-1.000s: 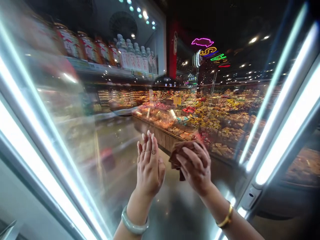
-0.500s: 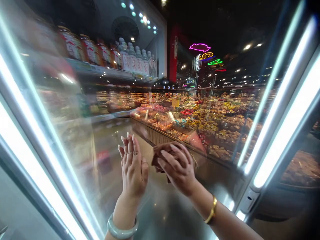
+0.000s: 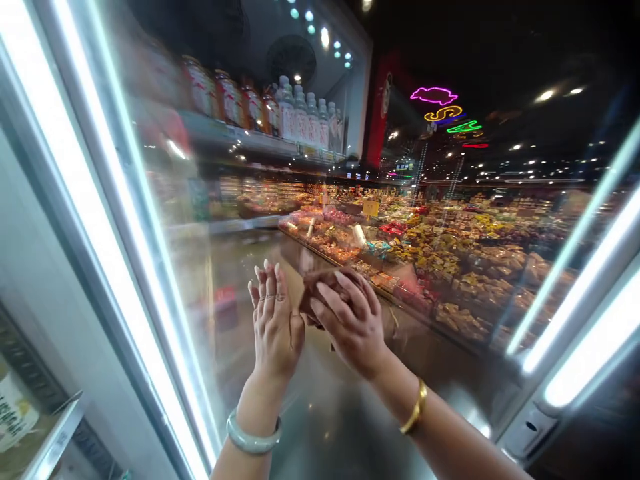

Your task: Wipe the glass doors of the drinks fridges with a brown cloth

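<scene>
A pane of glass (image 3: 320, 413) full of reflections fills the middle of my view. My left hand (image 3: 274, 327) lies flat against it, fingers stretched upward and held near each other, with rings on them and a pale bangle at the wrist. Beside it, my right hand (image 3: 350, 313) is closed over a folded brown cloth (image 3: 313, 293) and presses it to the pane. Part of the cloth is hidden under the fingers. A gold bracelet sits on my right wrist.
Bright light tubes (image 3: 100, 200) run along the left of the glass, and more tubes (image 3: 590, 340) along the right. Bottles on a shelf (image 3: 305, 120) appear upper left. Heaped packaged goods (image 3: 430, 247) show beyond. At lower left is a shelf edge (image 3: 55, 433).
The view has swung left, so the scene sits further right and a shelf edge shows at lower left. My right hand with the cloth has come nearer my left hand, which stays flat.
</scene>
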Demonstrator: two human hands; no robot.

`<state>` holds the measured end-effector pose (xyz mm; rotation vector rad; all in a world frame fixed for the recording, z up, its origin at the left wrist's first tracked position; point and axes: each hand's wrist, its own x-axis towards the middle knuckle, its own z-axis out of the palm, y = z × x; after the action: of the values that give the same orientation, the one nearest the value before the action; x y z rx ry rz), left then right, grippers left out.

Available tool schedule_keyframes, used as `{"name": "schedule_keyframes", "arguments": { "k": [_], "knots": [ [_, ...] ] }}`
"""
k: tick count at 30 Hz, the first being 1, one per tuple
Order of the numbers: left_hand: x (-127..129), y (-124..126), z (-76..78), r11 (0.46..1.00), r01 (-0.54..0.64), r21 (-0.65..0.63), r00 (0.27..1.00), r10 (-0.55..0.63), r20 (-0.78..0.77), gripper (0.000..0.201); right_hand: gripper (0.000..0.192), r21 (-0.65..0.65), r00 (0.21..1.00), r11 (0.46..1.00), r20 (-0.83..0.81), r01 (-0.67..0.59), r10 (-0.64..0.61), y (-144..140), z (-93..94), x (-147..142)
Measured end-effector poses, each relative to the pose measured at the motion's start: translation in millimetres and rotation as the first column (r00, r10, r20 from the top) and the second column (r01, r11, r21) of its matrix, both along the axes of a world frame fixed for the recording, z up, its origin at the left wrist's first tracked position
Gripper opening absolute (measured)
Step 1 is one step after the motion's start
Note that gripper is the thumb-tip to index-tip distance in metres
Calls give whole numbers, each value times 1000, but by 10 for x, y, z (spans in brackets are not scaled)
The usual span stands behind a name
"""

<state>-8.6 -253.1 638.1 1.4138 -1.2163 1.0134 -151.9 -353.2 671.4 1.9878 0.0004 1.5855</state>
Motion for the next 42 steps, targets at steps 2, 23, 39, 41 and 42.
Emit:
{"name": "schedule_keyframes", "arguments": {
  "k": [2, 23, 39, 41, 42],
  "knots": [
    [7, 23, -14, 999, -41, 18, 999, 40, 13, 72, 26, 16, 1000, 1000, 0, 17, -17, -112, -21, -213],
    [301, 225, 13, 986, -165, -38, 983, 160, -93, 72, 15, -2, 929, 998, 364, 66, -61, -84, 999, 254],
    [468, 400, -229, 980, -197, -17, 970, 193, -147, 72, 21, 38, 991, 998, 130, -48, 43, 161, 830, 703],
    [468, 383, -215, 980, -195, -27, 973, 190, -130, 73, 17, 28, 988, 999, 147, -44, 39, 280, 1025, 953],
    [474, 377, -210, 981, -193, -33, 975, 188, -117, 73, 17, -1, 991, 999, 124, -41, 41, 339, 1027, 1043]
  ]
}}
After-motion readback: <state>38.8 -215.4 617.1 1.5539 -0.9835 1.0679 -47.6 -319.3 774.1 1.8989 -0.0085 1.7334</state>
